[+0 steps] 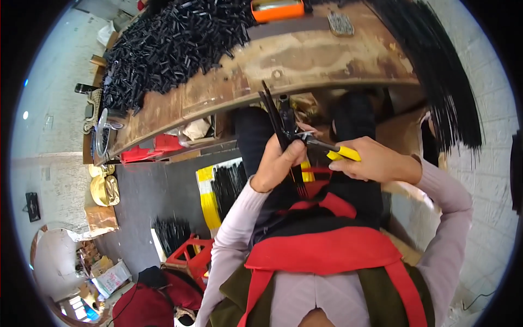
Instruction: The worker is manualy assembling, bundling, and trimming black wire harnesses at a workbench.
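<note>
My left hand (279,162) is closed round several thin black rods (275,121), which stick out above and below the fist. Close beside them stands a dark piece with a round end (284,102); I cannot tell whether it belongs to the rods. In my right hand (378,159) is a pair of pliers (348,154) with yellow handles. Their metal end reaches left to the rods, just by my left thumb, where small shiny metal parts show. What the jaws grip is too small to make out. Both hands are over my lap, in front of the table edge.
A wooden table (327,60) bears a heap of short black pieces (174,49), an orange box (278,11) and a small metallic block (341,24). Long black rods (447,82) hang over its right end. Lower left are bundled rods (227,182) and a red crate (190,253).
</note>
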`<state>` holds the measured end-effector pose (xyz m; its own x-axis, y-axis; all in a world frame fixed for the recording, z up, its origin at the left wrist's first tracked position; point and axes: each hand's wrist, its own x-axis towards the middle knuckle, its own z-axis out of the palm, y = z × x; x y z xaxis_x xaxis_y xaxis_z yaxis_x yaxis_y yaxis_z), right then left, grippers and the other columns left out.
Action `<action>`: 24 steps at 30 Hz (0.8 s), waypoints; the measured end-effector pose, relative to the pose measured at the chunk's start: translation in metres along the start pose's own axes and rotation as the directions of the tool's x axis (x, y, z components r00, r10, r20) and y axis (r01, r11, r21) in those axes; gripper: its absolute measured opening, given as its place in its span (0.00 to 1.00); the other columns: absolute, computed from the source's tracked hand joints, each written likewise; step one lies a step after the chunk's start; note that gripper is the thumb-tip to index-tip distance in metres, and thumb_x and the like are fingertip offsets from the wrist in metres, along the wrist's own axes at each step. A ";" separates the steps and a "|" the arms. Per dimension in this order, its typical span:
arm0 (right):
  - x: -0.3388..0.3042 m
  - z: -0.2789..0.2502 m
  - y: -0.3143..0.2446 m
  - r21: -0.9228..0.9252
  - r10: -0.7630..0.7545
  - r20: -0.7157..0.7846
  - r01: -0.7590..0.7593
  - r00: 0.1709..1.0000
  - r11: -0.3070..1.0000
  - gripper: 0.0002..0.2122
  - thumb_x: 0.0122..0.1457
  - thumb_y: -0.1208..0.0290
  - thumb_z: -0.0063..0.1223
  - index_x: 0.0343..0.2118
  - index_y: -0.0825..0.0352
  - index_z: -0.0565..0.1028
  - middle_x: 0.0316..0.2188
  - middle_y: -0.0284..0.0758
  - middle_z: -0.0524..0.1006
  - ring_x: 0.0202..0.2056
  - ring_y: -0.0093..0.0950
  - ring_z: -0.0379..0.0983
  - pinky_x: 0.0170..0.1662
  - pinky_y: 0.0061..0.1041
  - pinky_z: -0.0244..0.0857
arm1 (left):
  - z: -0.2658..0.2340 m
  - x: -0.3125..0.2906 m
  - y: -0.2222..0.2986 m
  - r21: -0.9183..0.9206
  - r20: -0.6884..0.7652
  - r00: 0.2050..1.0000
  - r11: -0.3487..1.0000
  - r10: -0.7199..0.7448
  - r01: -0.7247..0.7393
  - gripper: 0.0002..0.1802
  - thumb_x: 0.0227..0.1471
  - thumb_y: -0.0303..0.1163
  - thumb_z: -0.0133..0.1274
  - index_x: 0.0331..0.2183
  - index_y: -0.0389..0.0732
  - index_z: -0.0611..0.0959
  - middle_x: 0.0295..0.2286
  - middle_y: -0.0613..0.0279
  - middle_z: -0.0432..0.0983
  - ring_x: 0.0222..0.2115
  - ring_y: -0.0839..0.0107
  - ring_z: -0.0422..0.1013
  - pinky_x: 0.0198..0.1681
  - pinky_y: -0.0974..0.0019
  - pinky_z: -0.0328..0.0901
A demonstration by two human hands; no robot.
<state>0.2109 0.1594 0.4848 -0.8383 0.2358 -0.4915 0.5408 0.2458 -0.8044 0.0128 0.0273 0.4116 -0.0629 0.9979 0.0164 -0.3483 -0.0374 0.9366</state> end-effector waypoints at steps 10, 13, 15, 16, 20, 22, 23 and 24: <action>-0.002 0.011 0.005 0.293 -0.010 0.188 -0.047 0.982 0.955 0.21 0.68 0.56 0.43 0.40 0.75 0.76 0.30 0.38 0.81 0.28 0.24 0.79 0.32 0.21 0.70 | -0.004 -0.024 -0.010 -0.094 0.069 0.998 0.996 0.010 -0.004 0.18 0.63 0.43 0.49 0.33 0.37 0.72 0.20 0.73 0.59 0.20 0.81 0.54 0.24 0.75 0.52; -0.009 0.010 -0.016 0.347 0.099 0.308 -0.208 0.946 0.914 0.20 0.68 0.56 0.42 0.38 0.73 0.74 0.27 0.38 0.79 0.25 0.24 0.77 0.29 0.20 0.68 | -0.006 -0.029 -0.011 -0.109 0.071 0.997 0.994 0.002 0.006 0.18 0.63 0.44 0.49 0.33 0.37 0.72 0.20 0.73 0.59 0.20 0.81 0.54 0.24 0.74 0.52; -0.008 0.009 -0.017 0.368 0.121 0.328 -0.245 0.937 0.897 0.19 0.67 0.55 0.44 0.32 0.70 0.71 0.21 0.34 0.75 0.18 0.21 0.71 0.23 0.18 0.64 | -0.010 -0.027 -0.012 -0.108 0.078 0.997 0.994 0.005 0.003 0.19 0.63 0.44 0.50 0.33 0.37 0.72 0.20 0.73 0.59 0.20 0.81 0.53 0.24 0.74 0.52; -0.008 0.009 -0.020 0.405 0.192 0.345 -0.330 0.919 0.853 0.19 0.67 0.55 0.44 0.28 0.68 0.68 0.17 0.30 0.69 0.14 0.19 0.64 0.18 0.18 0.58 | -0.013 -0.026 -0.012 -0.114 0.108 0.994 0.993 0.005 0.007 0.19 0.62 0.45 0.50 0.33 0.36 0.73 0.20 0.73 0.59 0.20 0.81 0.53 0.24 0.74 0.51; -0.010 -0.003 -0.033 0.299 0.236 0.404 -0.371 0.884 0.879 0.18 0.67 0.57 0.44 0.29 0.69 0.68 0.16 0.29 0.68 0.14 0.16 0.61 0.18 0.18 0.55 | -0.011 -0.027 -0.007 -0.106 0.130 0.991 0.994 0.017 -0.003 0.20 0.59 0.45 0.54 0.39 0.43 0.66 0.21 0.69 0.59 0.19 0.79 0.53 0.22 0.73 0.48; -0.006 0.015 -0.027 0.301 0.196 0.269 -0.276 0.943 0.913 0.17 0.67 0.57 0.44 0.30 0.68 0.68 0.16 0.29 0.67 0.14 0.16 0.61 0.18 0.18 0.55 | -0.013 -0.028 -0.007 -0.125 0.099 0.995 0.992 0.012 0.001 0.18 0.60 0.45 0.52 0.38 0.39 0.70 0.20 0.72 0.59 0.20 0.81 0.53 0.23 0.74 0.49; 0.000 0.026 -0.019 0.281 0.145 0.134 -0.178 0.980 0.943 0.17 0.68 0.57 0.44 0.30 0.68 0.68 0.16 0.28 0.67 0.15 0.16 0.61 0.18 0.18 0.54 | -0.014 -0.028 -0.007 -0.143 0.059 0.998 0.990 0.011 -0.002 0.19 0.62 0.44 0.50 0.36 0.36 0.74 0.20 0.74 0.59 0.20 0.82 0.53 0.23 0.75 0.51; 0.004 0.039 -0.001 0.370 0.067 0.097 -0.099 0.993 0.924 0.18 0.67 0.55 0.45 0.29 0.67 0.68 0.16 0.28 0.67 0.14 0.16 0.61 0.16 0.19 0.55 | -0.014 -0.027 -0.007 -0.144 0.061 0.998 0.990 0.016 -0.007 0.19 0.62 0.44 0.50 0.36 0.36 0.74 0.20 0.74 0.59 0.20 0.82 0.53 0.23 0.75 0.51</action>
<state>0.2042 0.1238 0.4708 -0.8027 0.1597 -0.5746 0.5569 -0.1440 -0.8180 0.0034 -0.0005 0.3993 -0.0110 0.9985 0.0528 -0.4789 -0.0516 0.8763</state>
